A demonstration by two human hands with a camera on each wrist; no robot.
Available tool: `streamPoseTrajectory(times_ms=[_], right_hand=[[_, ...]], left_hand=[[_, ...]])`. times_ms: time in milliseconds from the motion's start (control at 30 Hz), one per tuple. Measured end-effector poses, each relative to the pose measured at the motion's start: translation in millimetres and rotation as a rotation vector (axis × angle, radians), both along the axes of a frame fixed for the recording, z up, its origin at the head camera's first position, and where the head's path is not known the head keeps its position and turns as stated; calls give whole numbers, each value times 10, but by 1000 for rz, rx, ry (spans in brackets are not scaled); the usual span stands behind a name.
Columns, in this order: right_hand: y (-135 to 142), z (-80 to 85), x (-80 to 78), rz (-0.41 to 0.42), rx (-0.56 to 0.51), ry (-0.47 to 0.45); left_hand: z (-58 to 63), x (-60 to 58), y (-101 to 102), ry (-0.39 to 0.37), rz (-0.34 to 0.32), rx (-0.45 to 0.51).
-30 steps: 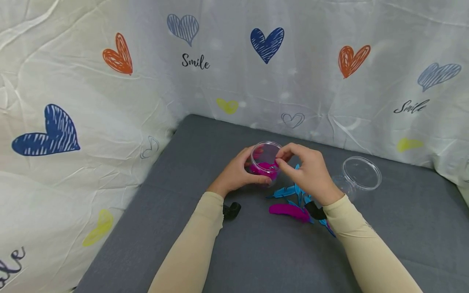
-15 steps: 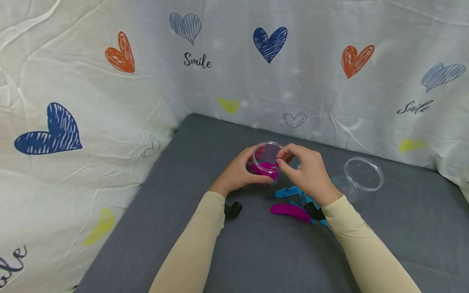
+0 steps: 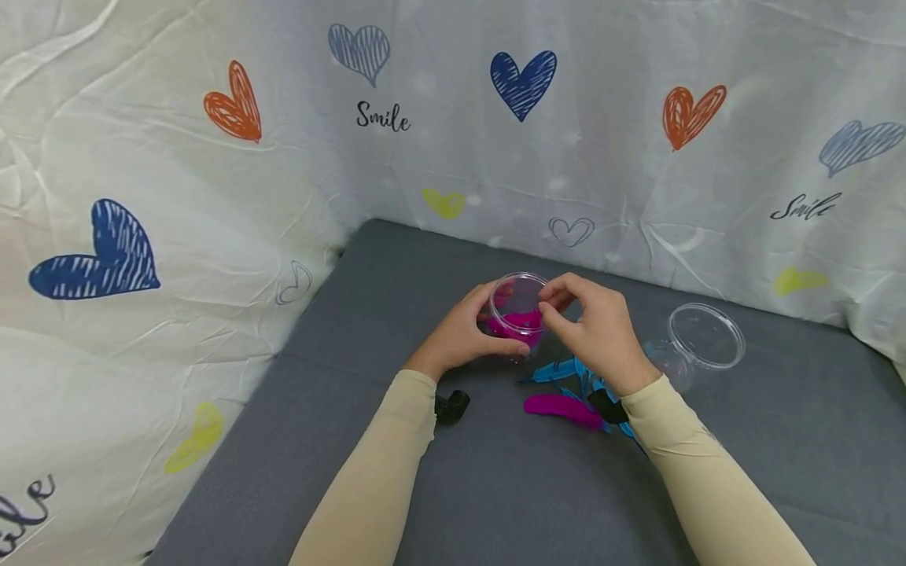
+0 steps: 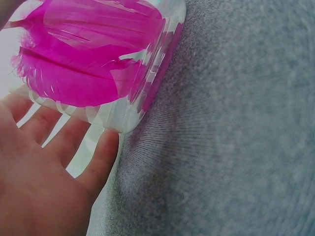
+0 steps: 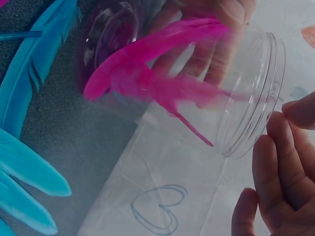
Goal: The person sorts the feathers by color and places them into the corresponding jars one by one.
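A clear plastic jar (image 3: pixel 519 303) with pink feathers (image 4: pixel 88 54) inside stands tilted, its mouth turned toward the right hand. My left hand (image 3: pixel 460 334) grips it from the left, thumb in front and fingers behind. At the jar's rim is my right hand (image 3: pixel 591 330), fingertips and thumb close together; in the right wrist view nothing shows between them. Inside the jar the feathers' quills (image 5: pixel 194 130) point toward the mouth. Below the right hand, a loose pink feather (image 3: pixel 562 409) lies beside blue feathers (image 3: pixel 555 370), partly hidden by the wrist.
A second clear jar (image 3: pixel 668 362) lies on the grey cloth-covered table (image 3: pixel 495 487) to the right, by a clear round rim or lid (image 3: pixel 706 336). A white curtain (image 3: pixel 609 157) printed with hearts hangs behind and at the left.
The pink bit at the right fingertips is gone from between them, and the feather is now in the jar. The right hand's thumb and fingers have parted slightly. The left hand keeps its grip.
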State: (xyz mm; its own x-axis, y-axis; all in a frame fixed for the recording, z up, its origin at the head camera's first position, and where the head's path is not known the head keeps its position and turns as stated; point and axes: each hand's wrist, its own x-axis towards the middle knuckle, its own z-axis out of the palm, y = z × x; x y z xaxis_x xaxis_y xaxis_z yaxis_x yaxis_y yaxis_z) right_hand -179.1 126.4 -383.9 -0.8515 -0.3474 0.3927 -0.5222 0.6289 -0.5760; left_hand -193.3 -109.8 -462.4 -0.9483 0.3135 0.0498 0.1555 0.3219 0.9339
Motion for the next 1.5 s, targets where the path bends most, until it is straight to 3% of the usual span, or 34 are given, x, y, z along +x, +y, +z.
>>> streamPoseTrajectory(times_ms=[433,700,1167,1500], right_hand=[[76,2,68,-30,1,46],[187,-49,205,-52,12,15],[664,-391,606,-80,120,-25],[899,-619,809,-78,219,-145]], left_hand=[[9,8,1,-10,15,-17],[-12,6,16,-1,18,-6],[-39,-27,14,9,28,-18],[-64,-45,38,-1,35,-30]])
